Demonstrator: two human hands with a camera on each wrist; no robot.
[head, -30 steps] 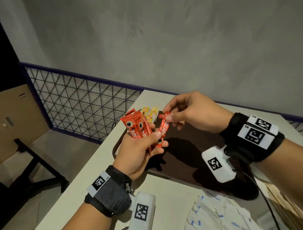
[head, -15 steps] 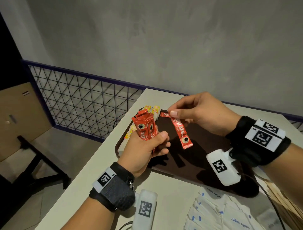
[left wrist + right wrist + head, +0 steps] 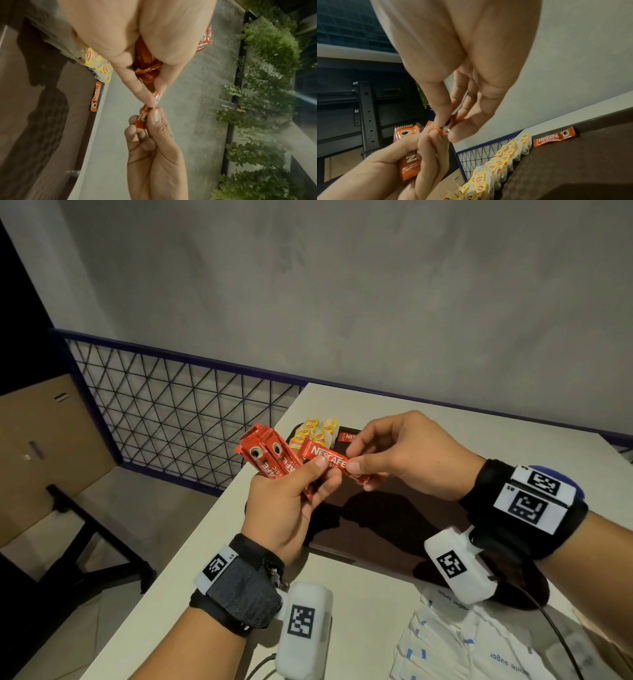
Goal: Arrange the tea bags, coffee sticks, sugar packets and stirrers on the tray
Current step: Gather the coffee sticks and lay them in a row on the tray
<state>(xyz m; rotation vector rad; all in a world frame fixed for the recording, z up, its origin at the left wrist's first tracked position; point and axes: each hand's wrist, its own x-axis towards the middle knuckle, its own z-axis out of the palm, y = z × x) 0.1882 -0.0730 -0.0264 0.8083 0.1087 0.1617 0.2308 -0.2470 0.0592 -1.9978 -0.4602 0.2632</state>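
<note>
One coffee stick [image 3: 325, 462] was pinched at its end by the right hand [image 3: 407, 455] while the left hand's [image 3: 284, 508] thumb touched it. It was held above the tray [image 3: 376, 529], probably being drawn out for placing. A bundle of coffee sticks [image 3: 265, 455] was clamped in the left grip, likely as stock. One placed stick [image 3: 553, 137] lay at the tray's far edge, beside the tea bags [image 3: 313, 431]. Sugar packets [image 3: 479, 645] were left on the table [image 3: 205, 577], not yet arranged.

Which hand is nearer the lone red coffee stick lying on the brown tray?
Right. The right hand is directly in front of the lone red coffee stick on the brown tray; the left hand is lower left, farther off.
</note>
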